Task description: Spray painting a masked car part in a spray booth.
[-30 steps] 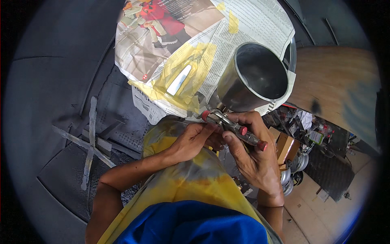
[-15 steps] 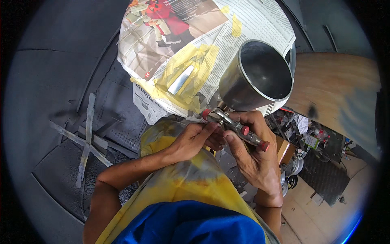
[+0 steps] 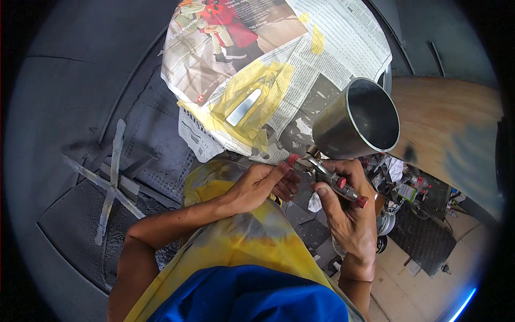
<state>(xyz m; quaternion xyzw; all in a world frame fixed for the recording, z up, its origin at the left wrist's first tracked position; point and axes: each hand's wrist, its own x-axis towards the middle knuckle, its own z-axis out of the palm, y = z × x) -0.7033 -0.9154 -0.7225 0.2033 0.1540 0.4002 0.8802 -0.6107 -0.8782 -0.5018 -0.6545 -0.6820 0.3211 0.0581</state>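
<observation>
My right hand (image 3: pixel 351 212) grips a metal spray gun (image 3: pixel 327 176) with red knobs, its thumb along the near side. A grey metal paint cup (image 3: pixel 335 126) sits on top of the gun, tilted so that its open mouth faces up and to the right. Close to the red front end of the gun is my left hand (image 3: pixel 252 188), its fingers curled in and the thumb lying against them. Whatever these fingers hold, if anything, is hidden. Beyond both hands a newspaper-covered object (image 3: pixel 214 64) carries yellow masking tape (image 3: pixel 273 83) around a bare silver strip (image 3: pixel 244 107).
At the left, a grey-dusted cross-shaped stand (image 3: pixel 113 185) rests on the dark floor. Wheel rims (image 3: pixel 385 224), a clear bottle (image 3: pixel 421 182) and mixed clutter lie at the right below a wooden board (image 3: pixel 440 115). A paint-stained yellow cloth (image 3: pixel 252 241) hangs over my front.
My right hand has moved the spray gun and its cup to the right and slightly toward me. The gap to my left hand has widened; that hand has barely moved.
</observation>
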